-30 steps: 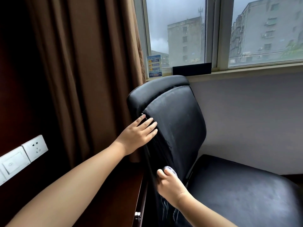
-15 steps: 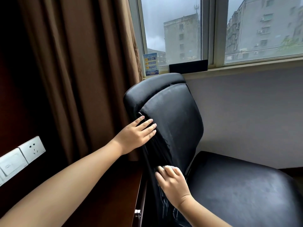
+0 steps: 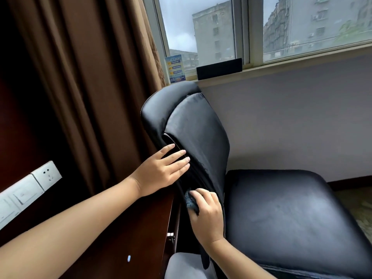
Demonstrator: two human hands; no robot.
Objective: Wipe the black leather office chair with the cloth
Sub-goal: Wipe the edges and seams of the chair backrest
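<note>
The black leather office chair [image 3: 281,214] stands under the window, its backrest [image 3: 197,129] upright at centre and its seat to the right. My left hand [image 3: 163,171] lies flat with straight fingers against the left edge of the backrest. Lower down, my right hand [image 3: 207,214] grips a dark blue cloth [image 3: 190,201] and presses it on the backrest's lower left side, near the seat joint. Most of the cloth is hidden under my fingers.
Brown curtains [image 3: 96,77] hang to the left of the chair. A dark wooden desk [image 3: 128,228] sits close against the chair's left side. White wall sockets [image 3: 47,175] are at far left. A grey wall and window sill [image 3: 281,71] lie behind the chair.
My right hand with the cloth has slid a little up the backrest's lower side. The left hand stays pressed on the backrest edge. The camera view has shifted slightly.
</note>
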